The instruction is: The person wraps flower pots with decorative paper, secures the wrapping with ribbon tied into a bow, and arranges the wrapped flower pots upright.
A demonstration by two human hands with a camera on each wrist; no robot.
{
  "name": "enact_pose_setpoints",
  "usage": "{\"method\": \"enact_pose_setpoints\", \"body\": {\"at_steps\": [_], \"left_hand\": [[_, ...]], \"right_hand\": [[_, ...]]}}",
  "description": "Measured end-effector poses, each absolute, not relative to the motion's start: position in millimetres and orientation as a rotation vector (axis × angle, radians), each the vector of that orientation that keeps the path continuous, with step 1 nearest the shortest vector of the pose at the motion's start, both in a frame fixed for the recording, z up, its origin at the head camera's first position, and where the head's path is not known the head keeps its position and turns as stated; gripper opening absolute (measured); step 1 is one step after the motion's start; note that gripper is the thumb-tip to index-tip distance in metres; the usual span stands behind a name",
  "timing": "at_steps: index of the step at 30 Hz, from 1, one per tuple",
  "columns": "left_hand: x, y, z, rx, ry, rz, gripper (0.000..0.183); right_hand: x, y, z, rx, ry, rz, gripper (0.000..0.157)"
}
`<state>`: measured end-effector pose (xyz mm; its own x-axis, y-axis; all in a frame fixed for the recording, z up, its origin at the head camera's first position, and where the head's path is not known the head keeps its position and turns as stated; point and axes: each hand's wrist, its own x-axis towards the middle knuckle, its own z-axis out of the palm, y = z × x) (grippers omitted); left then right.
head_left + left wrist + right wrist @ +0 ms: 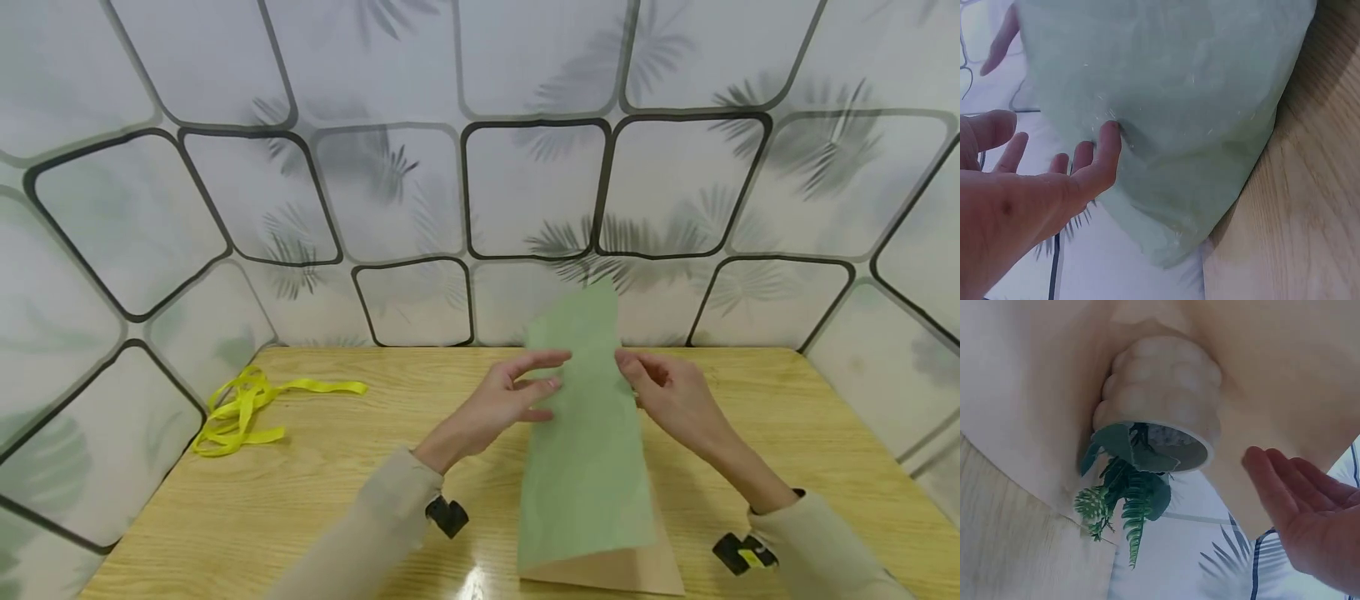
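A sheet of wrapping paper (581,467), pale green outside and tan inside, stands folded over in front of me. My left hand (498,400) is at its left side, fingers spread and fairly straight; in the left wrist view an index fingertip (1110,128) touches the green face. At the opposite edge, my right hand (671,396) pinches the paper between thumb and fingers. Inside the fold, the right wrist view shows a cream bubble-textured pot (1160,394) with a green leafy plant (1129,481). The paper hides the pot and plant in the head view.
A loose heap of yellow ribbon (243,408) lies on the left of the wooden table (360,483). Patterned fabric walls (408,192) stand close behind the table and at both sides. Small dark devices (447,515) hang at both wrists.
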<state>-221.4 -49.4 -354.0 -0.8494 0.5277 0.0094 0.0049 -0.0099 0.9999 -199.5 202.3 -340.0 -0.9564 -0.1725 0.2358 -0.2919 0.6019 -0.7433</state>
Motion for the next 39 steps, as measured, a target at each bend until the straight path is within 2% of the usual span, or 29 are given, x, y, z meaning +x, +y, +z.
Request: {"method": "enact_pose_setpoints", "body": {"at_steps": [3, 7, 13, 17, 24, 32, 39], "left_hand": [[-220.1, -46.6, -356.2, 0.573, 1.903, 1.911, 0.044], [-218.8, -45.2, -359.1, 0.542, 1.933, 1.930, 0.043], [-217.2, -49.7, -364.8, 0.261, 2.208, 1.995, 0.030], [-218.7, -52.2, -372.9, 0.121, 2.278, 1.972, 0.029], [-217.5, -49.6, -388.8, 0.236, 2.377, 1.837, 0.028], [-217.8, -46.8, -392.9, 0.390, 2.568, 1.649, 0.027], [-219.2, -46.5, -389.9, 0.447, 2.577, 1.604, 0.031]], "right_hand": [[-201.9, 204.7, -336.6, 0.283, -2.726, 1.352, 0.056], [-205.7, 209.1, -338.9, 0.228, -2.731, 1.483, 0.051], [-207.1, 218.7, -345.9, 0.164, -2.714, 1.548, 0.042], [-207.7, 222.9, -349.4, 0.115, -2.735, 1.607, 0.042], [-207.1, 226.8, -360.3, 0.099, -2.803, 1.641, 0.043], [-203.2, 229.4, -366.8, 0.164, -2.897, 1.522, 0.060], [-192.8, 232.9, -368.9, 0.210, -2.938, 1.556, 0.055]]}}
